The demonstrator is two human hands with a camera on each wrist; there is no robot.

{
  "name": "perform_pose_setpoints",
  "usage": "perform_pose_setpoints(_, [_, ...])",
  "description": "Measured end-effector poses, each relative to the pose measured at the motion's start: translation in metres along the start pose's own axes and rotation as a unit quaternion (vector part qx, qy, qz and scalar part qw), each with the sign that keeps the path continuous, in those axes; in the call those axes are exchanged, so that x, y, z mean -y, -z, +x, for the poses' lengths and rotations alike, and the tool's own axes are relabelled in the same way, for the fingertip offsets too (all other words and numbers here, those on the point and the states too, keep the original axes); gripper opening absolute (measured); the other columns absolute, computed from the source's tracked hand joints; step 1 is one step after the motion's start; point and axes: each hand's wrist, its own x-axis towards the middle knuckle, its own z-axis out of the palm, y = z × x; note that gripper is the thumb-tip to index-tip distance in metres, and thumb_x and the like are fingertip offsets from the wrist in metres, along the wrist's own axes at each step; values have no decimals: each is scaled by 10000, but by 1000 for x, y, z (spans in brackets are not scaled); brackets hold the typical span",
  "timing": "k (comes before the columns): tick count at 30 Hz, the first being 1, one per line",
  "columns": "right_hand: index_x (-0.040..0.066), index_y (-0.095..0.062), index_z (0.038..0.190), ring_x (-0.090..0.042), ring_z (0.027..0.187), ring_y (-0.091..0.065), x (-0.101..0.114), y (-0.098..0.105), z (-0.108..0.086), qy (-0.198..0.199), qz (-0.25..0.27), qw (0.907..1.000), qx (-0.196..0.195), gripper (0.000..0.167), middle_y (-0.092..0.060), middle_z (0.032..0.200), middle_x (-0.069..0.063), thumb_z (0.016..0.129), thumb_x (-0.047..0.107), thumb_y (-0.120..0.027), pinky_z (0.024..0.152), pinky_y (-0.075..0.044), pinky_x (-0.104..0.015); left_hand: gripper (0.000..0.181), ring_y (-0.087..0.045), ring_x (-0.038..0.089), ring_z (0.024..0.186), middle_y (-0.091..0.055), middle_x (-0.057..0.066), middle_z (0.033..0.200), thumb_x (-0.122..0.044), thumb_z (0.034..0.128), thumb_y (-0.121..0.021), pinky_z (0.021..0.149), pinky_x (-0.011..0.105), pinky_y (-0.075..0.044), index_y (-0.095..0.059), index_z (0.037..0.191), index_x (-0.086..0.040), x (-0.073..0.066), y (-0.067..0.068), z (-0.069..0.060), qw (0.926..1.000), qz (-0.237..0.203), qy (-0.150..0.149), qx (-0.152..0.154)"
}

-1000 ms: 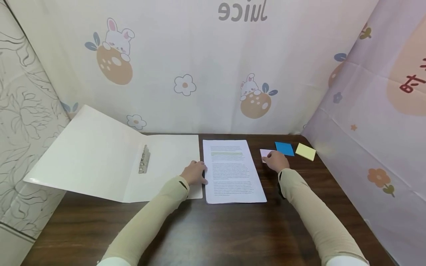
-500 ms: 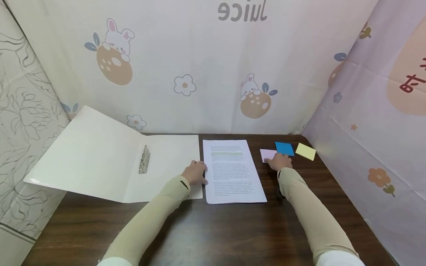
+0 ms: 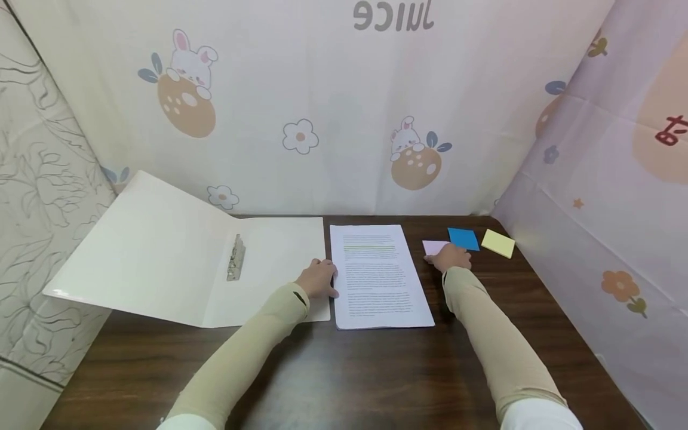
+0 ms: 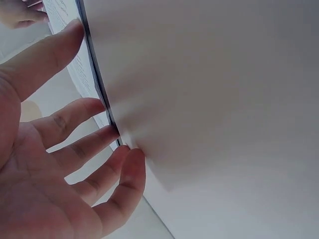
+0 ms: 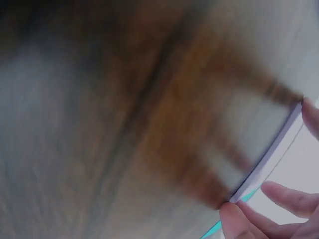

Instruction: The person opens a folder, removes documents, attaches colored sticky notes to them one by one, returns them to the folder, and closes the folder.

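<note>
While the right hand (image 3: 451, 258) pinches the lilac note pad (image 3: 433, 247) at its near edge, thumb at the left end and fingers at the right, the pad's exposed part lies far and left of the palm. That offset between pad and paper seems to be what matters most here: the pad sits on the dark table (image 3: 365, 370) just right of the paper stack (image 3: 378, 278), with a strip of wood between them. The right hand is clearly the nearer one to it. With its near part covered, the pad shows no sure long axis, whereas the paper's long axis runs from near to far. On the paper's other side, the left hand (image 3: 317, 279) has relaxed, spread fingers touching the left edge without gripping. Farther left is the open white binder (image 3: 285, 251) with its metal clip (image 3: 235, 258); just beyond the lilac pad to the right lie a blue note pad (image 3: 463, 238), then a yellow note pad (image 3: 498, 243).

As for writing, "Juice" (image 3: 393, 16) reads mirror-reversed on the far curtain (image 3: 344, 77), and red characters (image 3: 673, 131) on the right are cut off by the frame. Printed lines fill the top sheet, too small to read, one band highlighted green. No brand or label can be made out.
</note>
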Motion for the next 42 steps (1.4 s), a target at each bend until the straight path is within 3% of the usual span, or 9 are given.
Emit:
perform_pose_setpoints(5, [-168, -488, 1271, -465, 1088, -478, -1, 5, -2, -107, 59, 9999, -14, 762, -506, 1216, -384, 886, 471, -647, 819, -490, -519, 505, -463, 337, 1279, -537, 105, 1410, -316, 803, -795, 1034, 481, -446, -638, 1203, -51, -1, 1, 1, 9999, 104, -42, -10])
perform_pose_setpoints(15, [-162, -343, 1383, -474, 1185, -362, -15, 7, -1, -512, 694, 9961, 203, 990, -340, 1322, -423, 789, 538, -716, 937, -453, -559, 519, -453, 337, 1299, -533, 99, 1416, -328, 814, -784, 1043, 491, -440, -626, 1223, -51, -1, 0, 1, 9999, 162, -18, 18])
perform_pose_setpoints(21, [-166, -339, 1388, -489, 1212, -404, -21, 12, -9, -500, 1153, 9916, 306, 899, -384, 1350, -404, 869, 503, -639, 1002, -430, -575, 519, -463, 337, 1280, -544, 101, 1395, -339, 825, -772, 1025, 489, -453, -623, 1232, -53, -2, -1, 0, 9995, 280, -127, 68])
perform_pose_setpoints(28, [-150, -451, 1341, -432, 1177, -495, -31, 8, -9, -513, 2090, 9765, 133, 653, -490, 1350, -334, 982, 392, -517, 997, -452, -547, 514, -463, 342, 1281, -537, 101, 1404, -342, 823, -773, 1023, 490, -453, -621, 1221, -54, 2, -7, 0, 9995, 256, -156, 46])
perform_pose_setpoints(32, [-98, -553, 1274, -357, 1040, -559, -34, 5, -6, -471, 2516, 9667, 17, 540, -561, 1272, -294, 983, 356, -526, 842, -513, -456, 514, -452, 347, 1293, -532, 103, 1409, -342, 818, -777, 1032, 498, -444, -618, 1215, -57, 4, -9, 1, 9998, 174, -117, 26])
perform_pose_setpoints(37, [-58, -543, 1309, -186, 771, -615, -32, 7, -4, -522, 3325, 9415, 151, 477, -560, 1236, -239, 993, 298, -529, 667, -524, -259, 521, -442, 347, 1306, -520, 108, 1421, -344, 818, -777, 1048, 494, -432, -612, 1222, -59, 4, -7, 2, 9999, 115, -87, 44])
perform_pose_setpoints(42, [-28, -495, 1372, -128, 755, -592, -24, 12, -5, -594, 3852, 9204, 309, 484, -500, 1335, -221, 997, 276, -529, 678, -540, -192, 521, -445, 340, 1306, -526, 108, 1416, -351, 815, -780, 1056, 471, -430, -611, 1214, -62, 5, -5, 3, 9999, 122, -112, 12])
